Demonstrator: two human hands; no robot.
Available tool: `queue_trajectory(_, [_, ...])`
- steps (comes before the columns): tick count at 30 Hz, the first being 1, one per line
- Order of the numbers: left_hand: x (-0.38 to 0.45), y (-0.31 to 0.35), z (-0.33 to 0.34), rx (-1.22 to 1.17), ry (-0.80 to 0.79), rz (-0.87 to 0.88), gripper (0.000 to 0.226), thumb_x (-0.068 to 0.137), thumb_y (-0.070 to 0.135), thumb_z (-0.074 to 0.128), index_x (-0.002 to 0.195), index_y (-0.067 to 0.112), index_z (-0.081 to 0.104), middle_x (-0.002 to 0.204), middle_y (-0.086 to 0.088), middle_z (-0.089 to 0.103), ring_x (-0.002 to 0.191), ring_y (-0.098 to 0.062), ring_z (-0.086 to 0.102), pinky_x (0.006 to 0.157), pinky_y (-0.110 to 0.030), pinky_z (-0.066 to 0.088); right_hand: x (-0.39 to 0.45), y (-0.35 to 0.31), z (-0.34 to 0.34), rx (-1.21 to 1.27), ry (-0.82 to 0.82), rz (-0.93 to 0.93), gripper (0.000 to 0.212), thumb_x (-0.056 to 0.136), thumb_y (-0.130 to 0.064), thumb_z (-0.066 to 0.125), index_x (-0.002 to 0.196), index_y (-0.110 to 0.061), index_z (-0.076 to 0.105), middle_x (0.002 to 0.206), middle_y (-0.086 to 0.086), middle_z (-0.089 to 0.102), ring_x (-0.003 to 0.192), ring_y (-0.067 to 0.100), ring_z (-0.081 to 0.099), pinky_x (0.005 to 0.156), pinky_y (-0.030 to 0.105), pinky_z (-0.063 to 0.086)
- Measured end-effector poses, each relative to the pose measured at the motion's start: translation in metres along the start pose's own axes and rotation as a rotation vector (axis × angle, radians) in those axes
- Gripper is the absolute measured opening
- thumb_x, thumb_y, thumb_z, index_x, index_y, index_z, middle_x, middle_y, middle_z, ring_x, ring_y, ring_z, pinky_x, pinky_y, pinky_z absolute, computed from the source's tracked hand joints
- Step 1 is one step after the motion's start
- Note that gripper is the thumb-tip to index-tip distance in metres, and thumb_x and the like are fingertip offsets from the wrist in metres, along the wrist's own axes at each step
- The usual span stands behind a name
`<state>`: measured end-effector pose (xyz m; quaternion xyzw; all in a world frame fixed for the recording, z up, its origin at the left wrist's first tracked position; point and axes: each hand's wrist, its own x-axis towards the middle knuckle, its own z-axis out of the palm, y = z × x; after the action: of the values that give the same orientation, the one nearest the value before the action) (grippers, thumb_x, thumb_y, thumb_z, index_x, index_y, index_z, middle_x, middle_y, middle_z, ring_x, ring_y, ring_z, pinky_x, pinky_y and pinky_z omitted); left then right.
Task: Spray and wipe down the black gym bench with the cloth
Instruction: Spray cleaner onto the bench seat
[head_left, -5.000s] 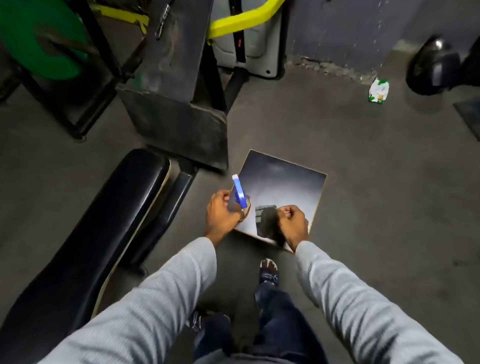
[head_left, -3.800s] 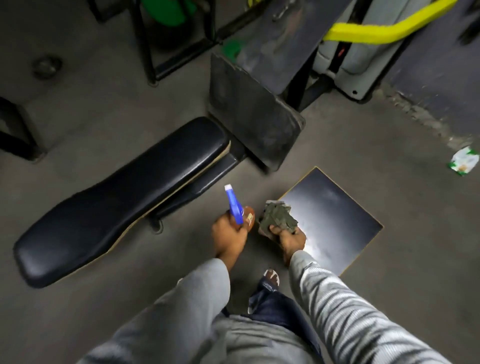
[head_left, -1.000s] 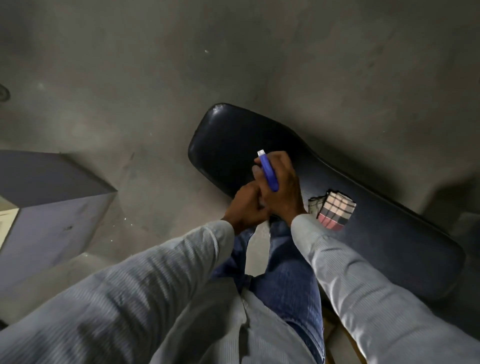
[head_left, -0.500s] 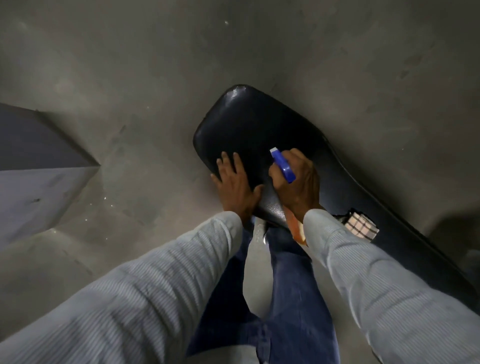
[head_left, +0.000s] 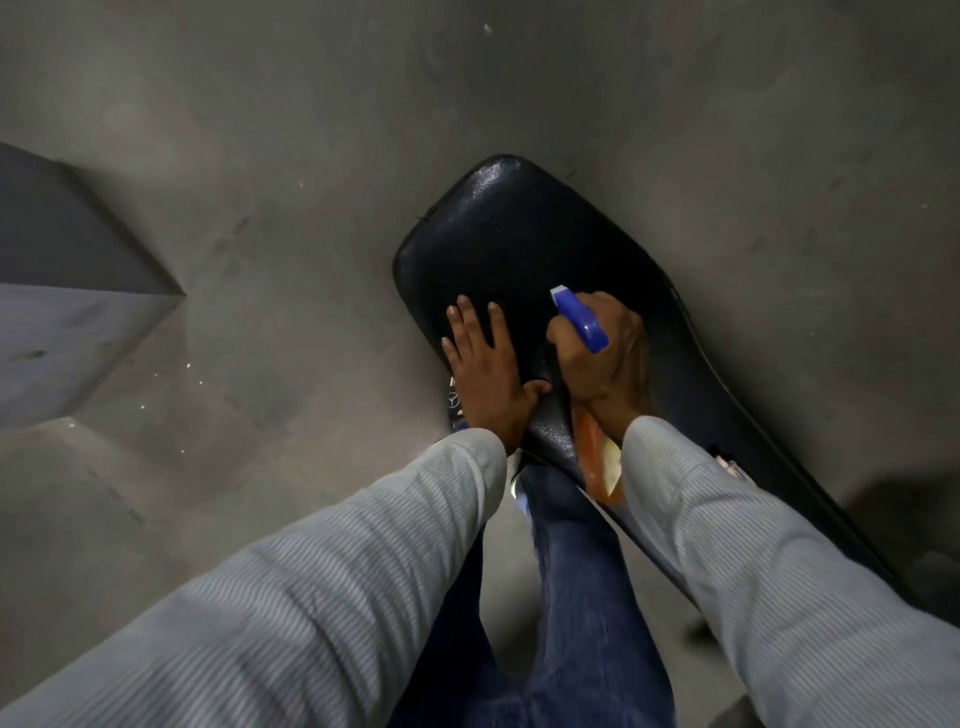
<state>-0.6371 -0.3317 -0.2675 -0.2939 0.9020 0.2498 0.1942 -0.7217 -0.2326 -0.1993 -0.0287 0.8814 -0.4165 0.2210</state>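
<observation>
The black bench (head_left: 519, 244) runs from the upper middle of the view down toward the lower right, a long padded slab with a rounded end and a pebbled, faintly glossy vinyl skin that catches the light near its tip. The left hand (head_left: 485, 374) lies flat on the near edge of the pad, fingers straight and spread, thumb pointing toward the other hand; it holds nothing. The right hand (head_left: 605, 358) is wrapped tight around a spray bottle (head_left: 579, 319) just above the pad. The bottle's head is smooth blue plastic with a small white nozzle tip aimed toward the bench's rounded end, and its orange, see-through body shows below the wrist at the pad's edge. A small corner of checked cloth (head_left: 730, 466) peeks out on the bench behind the right sleeve (head_left: 779, 597), mostly hidden. Both sleeves are pale grey with a fine ribbed weave, and dark blue denim legs (head_left: 582, 597) stand beside the bench. The floor (head_left: 260, 130) is dull grey concrete, scuffed and speckled. A flat-faced grey block (head_left: 67, 312) with sharp edges sits at the left.
</observation>
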Motion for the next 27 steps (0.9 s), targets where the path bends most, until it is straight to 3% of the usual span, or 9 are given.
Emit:
queue_trajectory(3, [0.002, 0.002, -0.001, 0.016, -0.016, -0.008, 0.131, 0.082, 0.065, 0.082, 0.17, 0.013, 0.001, 0.176, -0.021, -0.018, 0.163, -0.041, -0.018, 0.131, -0.056, -0.005, 0.002, -0.004, -0.007, 0.031, 0.009, 0.013, 0.024, 0.09, -0.03, 0.059, 0.068, -0.022, 0.055, 0.063, -0.005, 0.054, 0.057, 0.004, 0.052, 0.06, 0.014, 0.039])
queue_trajectory(7, [0.003, 0.005, -0.003, 0.033, -0.04, -0.018, 0.134, 0.078, 0.061, 0.086, 0.17, 0.012, 0.001, 0.175, -0.023, -0.019, 0.163, -0.043, -0.017, 0.133, -0.061, 0.001, 0.002, 0.0, -0.021, 0.024, 0.088, 0.019, 0.045, 0.094, -0.012, 0.066, 0.06, -0.03, 0.044, 0.056, -0.009, 0.046, 0.052, 0.0, 0.049, 0.053, 0.008, 0.035])
queue_trajectory(10, [0.004, 0.008, -0.006, 0.055, -0.072, -0.036, 0.133, 0.078, 0.056, 0.088, 0.17, 0.012, 0.001, 0.175, -0.023, -0.019, 0.163, -0.044, -0.017, 0.133, -0.062, 0.003, -0.003, 0.008, -0.033, 0.028, 0.108, 0.027, 0.036, 0.094, -0.015, 0.064, 0.063, -0.022, 0.048, 0.058, -0.005, 0.047, 0.053, 0.005, 0.046, 0.056, 0.012, 0.033])
queue_trajectory(12, [0.004, 0.01, -0.008, 0.078, -0.075, -0.037, 0.133, 0.079, 0.057, 0.087, 0.17, 0.011, 0.002, 0.175, -0.024, -0.018, 0.163, -0.045, -0.015, 0.133, -0.061, 0.004, -0.008, 0.014, -0.037, 0.039, 0.102, 0.06, 0.035, 0.095, -0.017, 0.063, 0.062, -0.016, 0.051, 0.055, -0.003, 0.046, 0.052, 0.012, 0.043, 0.054, 0.026, 0.036])
queue_trajectory(14, [0.005, 0.012, -0.008, 0.098, -0.091, -0.036, 0.132, 0.08, 0.057, 0.086, 0.169, 0.011, 0.002, 0.174, -0.025, -0.018, 0.163, -0.046, -0.015, 0.133, -0.062, 0.004, -0.015, 0.019, -0.041, 0.051, 0.114, 0.095, 0.039, 0.095, -0.017, 0.063, 0.06, -0.018, 0.048, 0.053, -0.003, 0.044, 0.05, 0.016, 0.042, 0.054, 0.03, 0.036])
queue_trajectory(21, [0.008, 0.013, -0.009, 0.115, -0.105, -0.037, 0.136, 0.077, 0.06, 0.087, 0.169, 0.01, 0.001, 0.174, -0.028, -0.018, 0.162, -0.047, -0.015, 0.132, -0.062, 0.007, -0.042, 0.024, -0.038, 0.051, 0.058, 0.147, 0.041, 0.098, -0.014, 0.066, 0.063, -0.025, 0.048, 0.056, -0.006, 0.045, 0.05, 0.007, 0.041, 0.056, 0.027, 0.037])
queue_trajectory(25, [-0.003, 0.0, -0.004, 0.058, -0.046, 0.015, 0.129, 0.085, 0.067, 0.077, 0.17, 0.01, -0.002, 0.175, -0.024, -0.019, 0.163, -0.043, -0.016, 0.132, -0.055, 0.0, -0.051, 0.016, -0.027, 0.053, 0.012, 0.134, 0.033, 0.099, -0.013, 0.067, 0.07, -0.022, 0.054, 0.066, -0.002, 0.052, 0.059, 0.014, 0.049, 0.06, 0.024, 0.04])
queue_trajectory(27, [-0.015, 0.001, 0.0, 0.051, -0.044, 0.008, 0.119, 0.092, 0.063, 0.072, 0.17, 0.008, 0.001, 0.176, -0.023, -0.013, 0.164, -0.042, -0.011, 0.134, -0.053, 0.004, -0.05, 0.012, -0.021, 0.083, 0.0, 0.131, 0.028, 0.099, -0.017, 0.067, 0.073, -0.021, 0.057, 0.066, -0.002, 0.053, 0.059, 0.014, 0.051, 0.06, 0.027, 0.044])
